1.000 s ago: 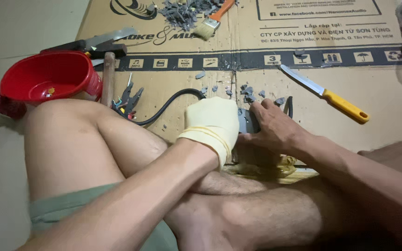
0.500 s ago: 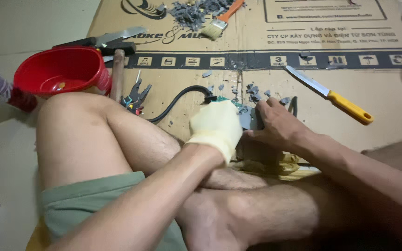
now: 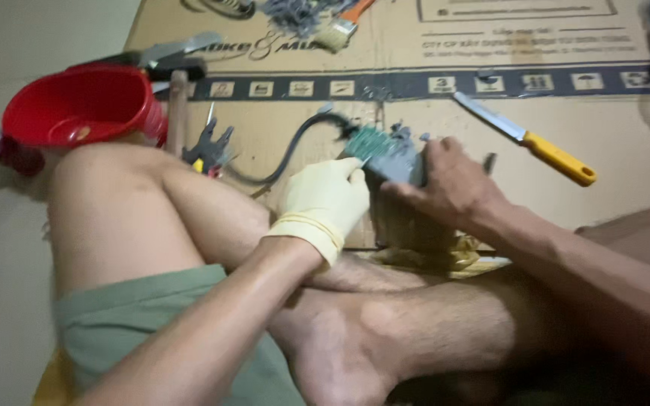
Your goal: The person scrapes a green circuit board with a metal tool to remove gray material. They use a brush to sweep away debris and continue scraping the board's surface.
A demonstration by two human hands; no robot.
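Since the earlier frames the small green circuit board (image 3: 379,146) has come up off the cardboard sheet (image 3: 626,143); both hands now hold it above the sheet, where before they worked low against it. The gloved left hand (image 3: 323,203) pinches the board's near-left edge, fingers curled together. The bare right hand (image 3: 453,184) clamps the board's right side, fingers pressed closed around a grey block on it. One black cable (image 3: 283,154) trails left from the board.

Count, placed from the board: one yellow-handled knife (image 3: 528,139) to the right; one red funnel (image 3: 80,105) far left; one pair of pliers (image 3: 208,146) left, near the cable; one paintbrush (image 3: 344,26) above; one hammer handle (image 3: 177,113) beside the funnel.
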